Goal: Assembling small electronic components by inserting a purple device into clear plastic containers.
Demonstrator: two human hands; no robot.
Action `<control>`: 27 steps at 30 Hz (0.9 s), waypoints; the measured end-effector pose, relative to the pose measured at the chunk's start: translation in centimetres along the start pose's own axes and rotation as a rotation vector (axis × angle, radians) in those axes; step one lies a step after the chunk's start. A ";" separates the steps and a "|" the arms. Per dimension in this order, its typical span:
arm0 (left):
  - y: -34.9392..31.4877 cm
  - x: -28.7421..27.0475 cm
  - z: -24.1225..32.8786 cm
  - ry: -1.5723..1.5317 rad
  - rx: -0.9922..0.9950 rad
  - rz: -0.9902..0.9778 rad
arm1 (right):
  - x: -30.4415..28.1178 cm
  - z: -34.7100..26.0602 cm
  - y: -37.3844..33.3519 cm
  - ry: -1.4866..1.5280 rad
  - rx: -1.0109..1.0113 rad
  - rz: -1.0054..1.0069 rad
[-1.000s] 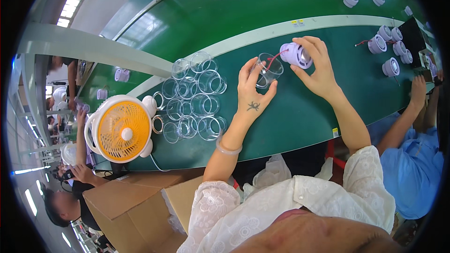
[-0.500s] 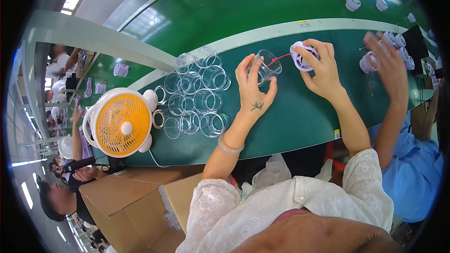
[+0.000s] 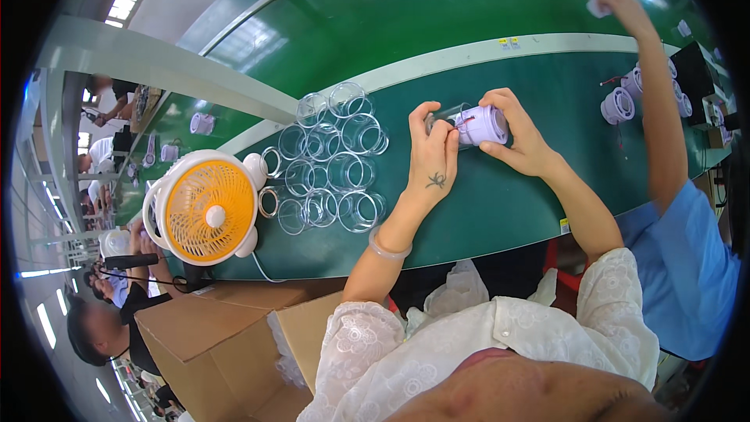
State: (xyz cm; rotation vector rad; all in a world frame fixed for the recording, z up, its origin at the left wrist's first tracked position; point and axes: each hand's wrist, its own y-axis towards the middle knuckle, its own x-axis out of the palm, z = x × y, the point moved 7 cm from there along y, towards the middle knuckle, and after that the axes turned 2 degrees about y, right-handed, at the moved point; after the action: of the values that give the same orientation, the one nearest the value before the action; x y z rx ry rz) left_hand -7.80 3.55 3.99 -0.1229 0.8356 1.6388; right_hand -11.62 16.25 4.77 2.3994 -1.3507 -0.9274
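Over the green table, my left hand [image 3: 432, 158] is closed around a clear plastic cup [image 3: 443, 118], which lies on its side in the air. My right hand [image 3: 525, 139] grips a pale lilac round housing [image 3: 484, 124] by its outer end. The housing sits against the cup's mouth, in line with it. A bit of red wire shows at the side where the two meet. My left fingers hide part of the cup, so I cannot tell how far in the housing goes.
Several clear cups [image 3: 344, 171] stand grouped left of my hands, beside a white and orange fan [image 3: 211, 215]. An opened cardboard box [image 3: 211, 344] is below the table's near edge. At right are several lilac housings [image 3: 617, 105] and a co-worker's arm [image 3: 664, 125] reaching far, a white part in hand.
My right hand has moved left and turned, bringing the lilac housing up to the cup. The co-worker's hand has gone from the near housings to the far surface and picked up a white part.
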 end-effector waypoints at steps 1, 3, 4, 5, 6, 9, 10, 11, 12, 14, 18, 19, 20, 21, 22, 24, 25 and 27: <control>-0.1 0.3 -0.2 0.001 0.001 -0.001 | 0.2 0.4 -0.1 0.001 0.019 0.007; 0.0 0.3 0.0 -0.018 0.106 0.067 | 0.7 0.5 -0.2 0.107 -0.013 0.020; -0.1 0.4 0.2 -0.017 0.107 0.066 | 0.8 0.4 -0.1 0.212 -0.045 0.031; -0.2 0.5 -0.3 -0.156 0.001 0.068 | 0.6 0.3 0.0 0.213 -0.046 0.032; -0.3 0.6 -0.8 -0.295 -0.107 0.072 | 0.7 -0.4 0.1 0.226 -0.129 -0.059; -0.5 1.2 -1.9 -0.665 -0.252 0.048 | 1.1 -0.8 -0.4 0.259 -0.174 -0.207; -0.7 1.5 -2.2 -0.833 -0.333 0.039 | 0.6 -0.5 -0.3 0.402 -0.092 -0.183; -1.0 1.9 -3.3 -0.988 -0.433 0.085 | 0.3 -0.1 -0.2 0.544 -0.009 -0.157; -1.1 1.8 -3.7 -1.024 -0.410 0.137 | 0.1 0.3 -0.2 0.648 0.042 -0.101; -1.2 2.1 -3.9 -0.727 -0.111 0.037 | -0.4 0.3 0.1 0.740 0.048 0.009; -2.0 4.8 -1.1 -1.005 -0.450 -0.481 | -0.3 -0.3 -0.2 0.451 -0.106 -0.092; -2.3 5.1 -1.4 -0.878 -0.490 -0.541 | 0.0 -0.9 -0.2 0.439 -0.174 -0.137; -2.6 5.4 -1.7 -0.750 -0.528 -0.598 | 0.4 -1.6 -0.2 0.426 -0.242 -0.181; -2.3 4.7 -1.5 -0.617 -0.438 -0.534 | 0.7 -1.7 -0.2 0.611 -0.180 -0.107; -2.3 4.9 -1.4 -0.619 -0.439 -0.538 | 0.6 -1.8 -0.3 0.610 -0.176 -0.105; -1.4 4.1 0.2 -0.525 -0.190 -0.412 | 0.9 0.2 -0.6 0.620 0.169 -0.130; -1.4 4.2 0.5 -0.528 -0.194 -0.416 | 0.7 0.2 -0.3 0.653 0.130 -0.038; -1.5 4.8 1.1 -0.460 -0.197 -0.494 | 0.8 0.8 -0.4 0.623 0.185 -0.021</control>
State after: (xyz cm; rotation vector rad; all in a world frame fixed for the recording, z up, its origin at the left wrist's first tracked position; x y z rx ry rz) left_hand -7.26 8.11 1.69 -0.0769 0.2594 1.2068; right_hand -11.54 15.93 3.63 2.5205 -1.1949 -0.0251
